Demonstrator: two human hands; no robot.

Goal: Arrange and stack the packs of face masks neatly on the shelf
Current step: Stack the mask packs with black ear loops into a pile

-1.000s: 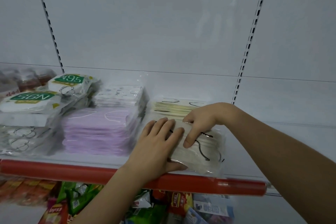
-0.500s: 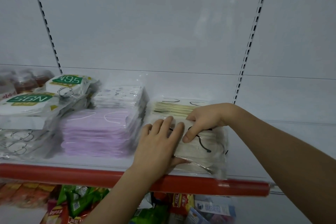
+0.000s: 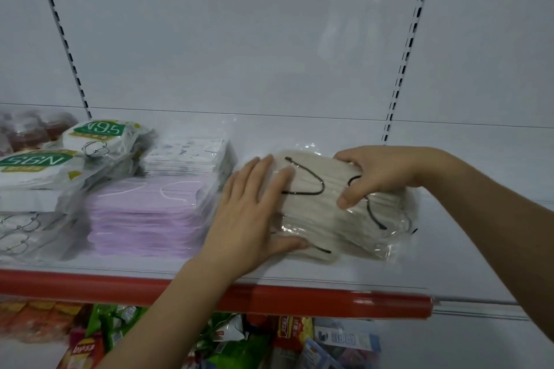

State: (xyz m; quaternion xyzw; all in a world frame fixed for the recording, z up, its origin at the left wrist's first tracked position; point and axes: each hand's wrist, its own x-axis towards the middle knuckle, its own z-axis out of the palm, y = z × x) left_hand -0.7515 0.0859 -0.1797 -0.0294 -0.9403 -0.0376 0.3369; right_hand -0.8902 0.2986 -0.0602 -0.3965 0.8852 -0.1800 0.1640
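A white metal shelf point(image 3: 449, 263) runs across the view, its front edge capped by a red strip point(image 3: 269, 298). Behind it stands a plain white back panel point(image 3: 239, 39) with two slotted uprights, one at the left point(image 3: 64, 39) and one at the right point(image 3: 410, 39).

The left half of the shelf is filled. N95 packs point(image 3: 54, 165) lie stacked at the far left above clear packs of white masks point(image 3: 24, 234). Just beside them sits a stack of pink packs point(image 3: 147, 213), with patterned packs point(image 3: 192, 156) behind it.

The beige pack point(image 3: 323, 213), with black ear loops showing through clear wrap, lies on the shelf right of the pink stack, close to it and a little askew. The left hand point(image 3: 251, 216) rests flat on the pack's left end, fingers straight and thumb along its near edge, so its grip is open and holds nothing. The right hand point(image 3: 377, 174) grips the pack's far right corner, fingers curled over the top and thumb pressed on its upper face.

Right of the beige pack the shelf is bare to the frame edge, and there is a strip of bare shelf between the pack and the red strip. Below, on a lower level, snack packets point(image 3: 150, 338) lie crowded, blurred.
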